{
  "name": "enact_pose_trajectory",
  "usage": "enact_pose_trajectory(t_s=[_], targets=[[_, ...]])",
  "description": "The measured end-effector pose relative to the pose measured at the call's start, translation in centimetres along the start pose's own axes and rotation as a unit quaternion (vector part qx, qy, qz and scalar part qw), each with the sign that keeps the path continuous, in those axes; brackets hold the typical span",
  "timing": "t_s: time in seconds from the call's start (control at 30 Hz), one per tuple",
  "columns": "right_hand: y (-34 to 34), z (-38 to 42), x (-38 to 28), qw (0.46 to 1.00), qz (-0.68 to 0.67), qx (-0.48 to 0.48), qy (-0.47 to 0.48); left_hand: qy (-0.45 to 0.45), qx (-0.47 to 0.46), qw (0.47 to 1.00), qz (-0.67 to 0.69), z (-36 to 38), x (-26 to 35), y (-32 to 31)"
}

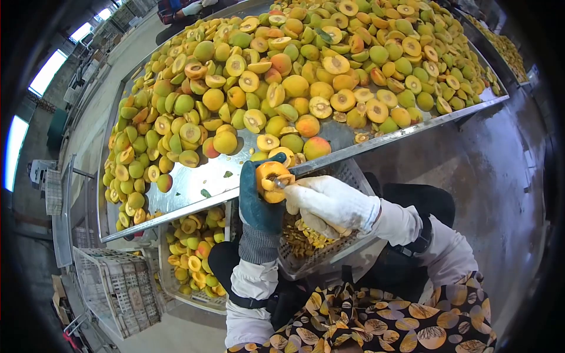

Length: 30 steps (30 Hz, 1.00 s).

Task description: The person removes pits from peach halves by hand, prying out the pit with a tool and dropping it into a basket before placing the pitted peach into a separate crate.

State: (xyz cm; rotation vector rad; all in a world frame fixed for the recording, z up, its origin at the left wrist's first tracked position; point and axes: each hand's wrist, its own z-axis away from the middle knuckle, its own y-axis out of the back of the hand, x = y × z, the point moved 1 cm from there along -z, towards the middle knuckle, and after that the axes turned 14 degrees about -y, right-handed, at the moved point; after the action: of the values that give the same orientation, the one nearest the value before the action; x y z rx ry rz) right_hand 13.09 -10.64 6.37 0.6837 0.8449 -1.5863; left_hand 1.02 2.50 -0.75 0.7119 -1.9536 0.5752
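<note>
My left hand (259,200), in a dark green glove with a grey knit cuff, is closed around a yellow peach (271,174) at the table's front edge. The peach is cut open, with its hollow facing my right hand. My right hand (332,203), in a white glove, grips a small metal tool (281,183) whose tip is at the cut flesh. Most of the tool is hidden by the glove. Close beyond my hands, halved and whole peaches (308,126) lie heaped on the metal table (194,206).
Below the table edge, a crate (347,253) holds pits and scraps (306,235). Left of it stands a crate of peach halves (194,259), with an upturned-looking pale crate (126,288) farther left. Another person's gloved hand (192,8) shows beyond the table.
</note>
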Motion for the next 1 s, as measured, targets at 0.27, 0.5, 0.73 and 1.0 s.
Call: enact_pose_trajectory(t_s=[0.27,0.5,0.73,1.0], targets=[[-0.9,-0.8,1.8,0.808,0.425,0.337,0.23,0.005,0.159,0.985,0.067,0.0,-0.7,0.2],[-0.6,-0.7,0.6,0.847,0.375,0.328,0.183,0.03,0.189,0.98,0.053,-0.4,1.8,-1.7],[-1.4,-1.7,1.1,0.812,0.386,0.388,0.204,-0.022,0.169,0.985,-0.035,-0.5,2.0,-3.0],[-0.9,-2.1,1.1,0.909,0.26,0.253,0.206,-0.07,0.156,0.985,-0.021,-0.2,3.1,-3.8]])
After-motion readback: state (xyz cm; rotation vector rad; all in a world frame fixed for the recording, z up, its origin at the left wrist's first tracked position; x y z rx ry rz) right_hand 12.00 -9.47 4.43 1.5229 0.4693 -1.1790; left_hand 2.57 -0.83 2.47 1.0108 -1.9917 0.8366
